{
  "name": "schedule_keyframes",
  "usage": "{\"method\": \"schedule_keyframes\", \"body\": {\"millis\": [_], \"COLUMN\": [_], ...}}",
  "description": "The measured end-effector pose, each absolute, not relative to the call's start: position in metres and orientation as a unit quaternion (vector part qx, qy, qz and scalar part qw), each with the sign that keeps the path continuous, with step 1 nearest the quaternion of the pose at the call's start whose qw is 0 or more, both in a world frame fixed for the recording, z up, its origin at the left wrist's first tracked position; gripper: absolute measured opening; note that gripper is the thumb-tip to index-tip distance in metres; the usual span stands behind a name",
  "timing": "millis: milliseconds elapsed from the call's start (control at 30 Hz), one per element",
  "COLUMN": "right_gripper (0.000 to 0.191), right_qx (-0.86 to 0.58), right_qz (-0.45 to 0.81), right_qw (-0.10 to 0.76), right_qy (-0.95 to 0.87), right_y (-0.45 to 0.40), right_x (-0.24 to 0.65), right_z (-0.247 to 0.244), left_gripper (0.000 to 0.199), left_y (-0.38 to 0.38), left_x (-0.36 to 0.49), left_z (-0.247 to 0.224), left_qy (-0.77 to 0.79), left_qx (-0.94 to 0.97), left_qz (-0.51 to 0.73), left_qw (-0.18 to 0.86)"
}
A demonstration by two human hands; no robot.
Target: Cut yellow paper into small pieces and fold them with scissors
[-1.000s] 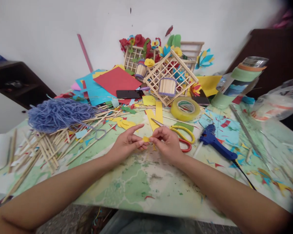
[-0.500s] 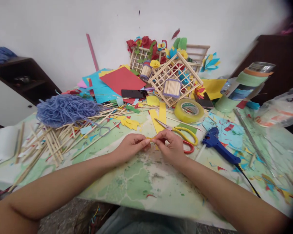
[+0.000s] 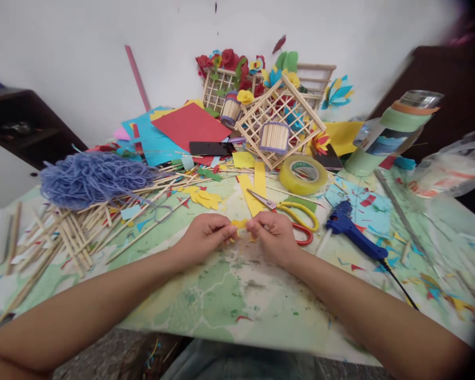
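Observation:
Between my two hands a small yellow paper piece [image 3: 240,224] is stretched just above the table. My left hand [image 3: 211,235] pinches its left end between thumb and fingers. The right end is pinched by my right hand [image 3: 272,235]. Fingers partly cover the paper, so its full shape is hidden. Scissors [image 3: 296,214] with yellow and red handles lie right behind my right hand, beside yellow paper strips [image 3: 250,194]. Cut yellow petal shapes [image 3: 203,197] lie behind my left hand.
A blue glue gun [image 3: 354,232] lies at the right, near a tape roll [image 3: 303,175] and a green bottle [image 3: 391,134]. Blue yarn [image 3: 97,179] and wooden sticks [image 3: 73,232] spread at the left. Stick lattices [image 3: 281,124] with paper flowers stand at the back.
My hands have moved slightly apart, and more of the yellow paper shows between them. The whole view has shifted a little, with the table's things appearing farther left and up.

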State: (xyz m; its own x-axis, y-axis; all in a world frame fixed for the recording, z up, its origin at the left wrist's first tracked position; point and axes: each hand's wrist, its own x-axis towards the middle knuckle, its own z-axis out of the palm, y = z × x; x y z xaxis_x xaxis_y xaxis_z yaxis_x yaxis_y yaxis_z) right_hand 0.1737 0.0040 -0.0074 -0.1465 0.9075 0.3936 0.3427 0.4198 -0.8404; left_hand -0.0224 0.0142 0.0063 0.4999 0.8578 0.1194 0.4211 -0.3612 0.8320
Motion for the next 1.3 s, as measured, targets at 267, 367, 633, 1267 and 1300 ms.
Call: {"method": "schedule_keyframes", "body": {"millis": [267,367,633,1267,1300], "right_gripper": [0.048,0.05,0.034,0.025,0.025], "right_qx": [-0.464,-0.44,-0.402,-0.437,-0.44], "right_qz": [0.439,0.486,0.521,0.459,0.463], "right_qw": [0.467,0.43,0.438,0.42,0.43], "right_qy": [-0.611,-0.621,-0.613,-0.649,-0.638], "right_y": [0.002,-0.006,-0.008,-0.012,-0.012], "right_x": [0.171,0.162,0.16,0.16,0.159], "right_z": [-0.01,-0.008,-0.007,-0.007,-0.007], "left_gripper": [0.031,0.032,0.025,0.038,0.039], "left_y": [0.022,0.019,0.015,0.014,0.014], "left_x": [-0.022,-0.02,-0.019,-0.02,-0.02], "left_z": [0.003,0.002,0.006,-0.005,-0.006], "left_qy": [0.432,0.396,0.377,0.366,0.354], "left_qx": [0.795,0.831,0.817,0.64,0.643], "left_qz": [0.317,0.313,0.324,0.366,0.369], "left_qw": [0.285,0.233,0.293,0.569,0.57]}}
